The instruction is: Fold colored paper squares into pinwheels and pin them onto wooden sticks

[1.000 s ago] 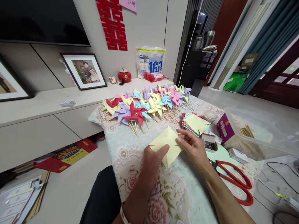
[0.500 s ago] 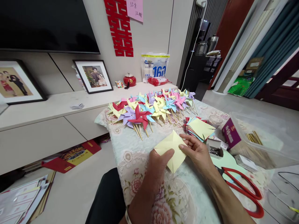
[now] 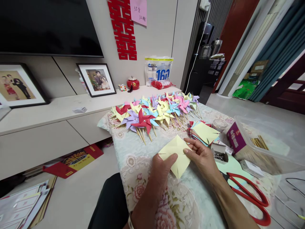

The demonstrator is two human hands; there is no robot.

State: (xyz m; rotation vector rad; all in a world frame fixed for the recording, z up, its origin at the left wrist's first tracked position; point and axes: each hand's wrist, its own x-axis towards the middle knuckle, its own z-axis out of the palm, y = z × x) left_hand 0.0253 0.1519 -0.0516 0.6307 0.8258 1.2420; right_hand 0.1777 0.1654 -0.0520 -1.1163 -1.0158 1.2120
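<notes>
Above a table (image 3: pixel 133 149) draped in a floral cloth, two bare hands hold a yellow paper square (image 3: pixel 175 155) between them, just off the cloth. From the near side the left hand (image 3: pixel 162 171) pinches the sheet's lower-left edge, thumb laid on top of the paper. From the other side the right hand (image 3: pixel 202 156) closes its fingertips on the right edge, so the square spans the gap between the two hands, one corner pointing down toward the person. Slits run in from the sheet's corners. Just beyond the right hand lies a stack of cut coloured squares (image 3: pixel 203 131), a yellow one uppermost. Farther back, a heap of finished paper pinwheels (image 3: pixel 154 111) on wooden sticks covers the far end of the table. To the right sit a small open box of metal pins (image 3: pixel 219 152), a clear plastic tub (image 3: pixel 267 143) with sticks inside, and red-handled scissors (image 3: pixel 250 197) near the right forearm.
</notes>
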